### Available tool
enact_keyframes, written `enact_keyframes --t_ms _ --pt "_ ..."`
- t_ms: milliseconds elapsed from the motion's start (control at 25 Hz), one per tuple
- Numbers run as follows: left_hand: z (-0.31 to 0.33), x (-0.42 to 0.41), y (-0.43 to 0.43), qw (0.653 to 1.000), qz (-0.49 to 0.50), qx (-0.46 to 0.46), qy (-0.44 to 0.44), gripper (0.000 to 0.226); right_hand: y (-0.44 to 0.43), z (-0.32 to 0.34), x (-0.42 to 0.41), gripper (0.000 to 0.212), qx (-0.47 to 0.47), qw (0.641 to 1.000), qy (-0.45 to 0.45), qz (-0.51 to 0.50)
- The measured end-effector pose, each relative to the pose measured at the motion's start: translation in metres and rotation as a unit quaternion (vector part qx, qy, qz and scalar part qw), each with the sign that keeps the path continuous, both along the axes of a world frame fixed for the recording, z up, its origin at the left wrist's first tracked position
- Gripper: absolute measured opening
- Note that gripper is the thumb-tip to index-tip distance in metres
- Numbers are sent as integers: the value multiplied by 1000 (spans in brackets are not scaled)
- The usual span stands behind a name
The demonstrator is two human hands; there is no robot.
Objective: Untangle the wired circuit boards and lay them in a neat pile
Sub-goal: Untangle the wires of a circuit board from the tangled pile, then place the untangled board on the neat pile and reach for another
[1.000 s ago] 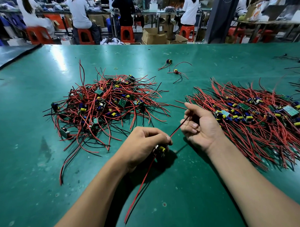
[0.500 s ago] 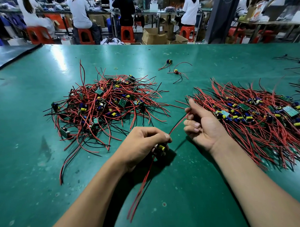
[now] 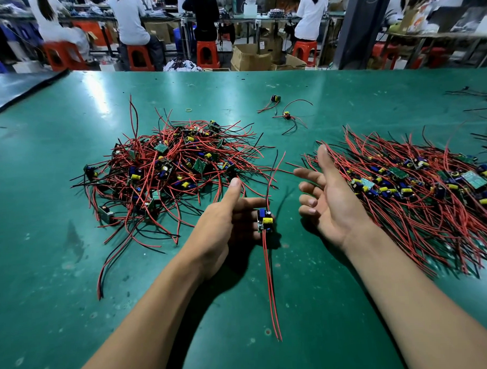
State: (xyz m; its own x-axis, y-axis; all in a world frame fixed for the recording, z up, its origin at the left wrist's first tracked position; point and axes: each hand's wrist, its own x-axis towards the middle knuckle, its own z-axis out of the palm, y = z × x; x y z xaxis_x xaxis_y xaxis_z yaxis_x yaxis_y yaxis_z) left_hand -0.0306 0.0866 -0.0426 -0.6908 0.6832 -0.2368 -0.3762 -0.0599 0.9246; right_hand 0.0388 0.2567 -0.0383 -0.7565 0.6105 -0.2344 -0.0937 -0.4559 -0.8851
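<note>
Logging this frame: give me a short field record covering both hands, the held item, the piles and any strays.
left hand: holds one circuit board at its fingertips, thumb raised
right hand: open, holding nothing, beside the laid-out pile
board wires: two red trail toward the camera; one red and one black point away
tangled pile: left of the hands, wires crossing every way
laid-out pile: right, wires roughly parallel
stray boards: two, far centre of the table
</note>
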Motion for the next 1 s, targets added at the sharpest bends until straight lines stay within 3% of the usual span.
enact_keyframes --t_ms 80,160,240,320,440,600,760,880,960,1000 --pt "0 0 0 1000 6 10 -11 66 -10 0 -1 66 95 995 -14 33" --pt "1 0 1 999 9 31 -24 67 -25 -1 -1 54 248 965 -35 79" --pt "3 -1 1 999 13 39 -30 67 -37 -7 -1 43 424 895 -80 110" --pt "3 0 1 999 16 41 -32 66 -43 -13 -3 40 549 825 -111 76" --pt "4 2 3 997 12 59 -40 62 -39 -13 -2 24 546 832 -93 7" --pt "3 0 5 999 13 38 -37 61 -22 -10 -2 19 548 821 -106 -121" --pt "1 -3 3 1000 5 22 -21 59 8 -4 10 24 553 776 -215 -216" --pt "1 -3 3 999 17 24 -19 47 15 -5 16 30 592 702 -336 -211" --pt "1 -3 2 996 43 44 -58 41 7 -6 12 27 645 672 -298 -207" --pt "2 -3 2 994 61 53 -74 37 0 -7 9 23 667 679 -244 -186"
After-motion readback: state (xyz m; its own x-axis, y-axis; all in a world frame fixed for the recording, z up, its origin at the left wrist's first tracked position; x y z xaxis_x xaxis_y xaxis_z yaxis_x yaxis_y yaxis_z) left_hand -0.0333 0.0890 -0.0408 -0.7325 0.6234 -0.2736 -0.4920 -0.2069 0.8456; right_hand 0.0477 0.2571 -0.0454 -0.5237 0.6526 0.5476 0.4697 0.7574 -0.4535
